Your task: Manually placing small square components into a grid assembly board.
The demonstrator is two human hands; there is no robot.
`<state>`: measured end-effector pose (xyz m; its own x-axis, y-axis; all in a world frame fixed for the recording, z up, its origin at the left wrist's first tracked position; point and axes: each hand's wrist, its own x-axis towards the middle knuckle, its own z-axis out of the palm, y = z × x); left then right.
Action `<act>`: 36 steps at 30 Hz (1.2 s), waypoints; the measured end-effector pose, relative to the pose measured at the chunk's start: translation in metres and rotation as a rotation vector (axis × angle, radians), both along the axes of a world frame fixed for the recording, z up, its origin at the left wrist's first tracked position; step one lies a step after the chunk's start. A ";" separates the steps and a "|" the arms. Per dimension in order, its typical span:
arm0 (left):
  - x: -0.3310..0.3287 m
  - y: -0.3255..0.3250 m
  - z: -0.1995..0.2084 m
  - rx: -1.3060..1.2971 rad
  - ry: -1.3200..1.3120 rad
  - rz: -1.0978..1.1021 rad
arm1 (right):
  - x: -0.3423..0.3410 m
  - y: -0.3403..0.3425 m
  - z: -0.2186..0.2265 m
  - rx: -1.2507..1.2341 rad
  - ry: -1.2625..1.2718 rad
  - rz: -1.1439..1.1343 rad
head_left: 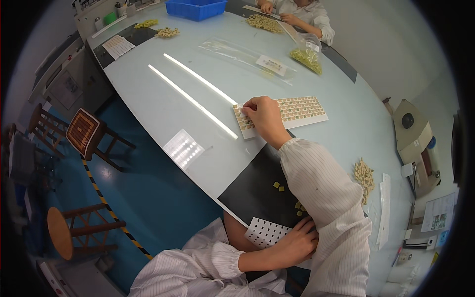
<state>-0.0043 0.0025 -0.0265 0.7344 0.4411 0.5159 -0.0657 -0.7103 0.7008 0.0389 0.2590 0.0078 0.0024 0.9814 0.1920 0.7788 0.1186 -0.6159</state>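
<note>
- Our right hand (264, 116) pinches at the left end of the white tray (297, 111) of tan parts, mid-worktop (163, 109).
- Our left hand (297, 242) rests flat on the perforated white sheet (264, 231) at the near edge, beside loose yellow parts (278, 186) on the black mat (257, 185).

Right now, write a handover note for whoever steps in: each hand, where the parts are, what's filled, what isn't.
Right hand: reaches across to the left end of the white tray, fingertips pinched at its near corner; whether it holds a piece cannot be seen.
Left hand: rests flat on the white gridded sheet at the near edge.
Parts: a few small yellow pieces loose on the black mat; a bigger pile to the right.
Done: most tray pockets look filled.
Left: the loose pieces and the pile.
</note>
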 end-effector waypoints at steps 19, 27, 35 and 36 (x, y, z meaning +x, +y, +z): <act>-0.001 0.002 0.000 -0.017 0.016 -0.010 | 0.005 0.016 0.009 -0.181 0.107 -0.049; -0.002 0.002 0.002 -0.038 -0.001 -0.014 | 0.015 0.023 0.011 -0.310 0.304 -0.044; 0.000 -0.001 0.004 -0.038 0.045 -0.058 | 0.042 -0.013 0.045 -0.327 0.647 0.016; -0.002 0.000 0.004 -0.033 0.079 -0.050 | 0.044 -0.024 0.055 -0.337 0.669 0.054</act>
<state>-0.0066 0.0024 -0.0222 0.7939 0.4186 0.4410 -0.0441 -0.6838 0.7284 0.0831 0.2354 0.0629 -0.0363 0.9889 -0.1441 0.2235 -0.1325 -0.9656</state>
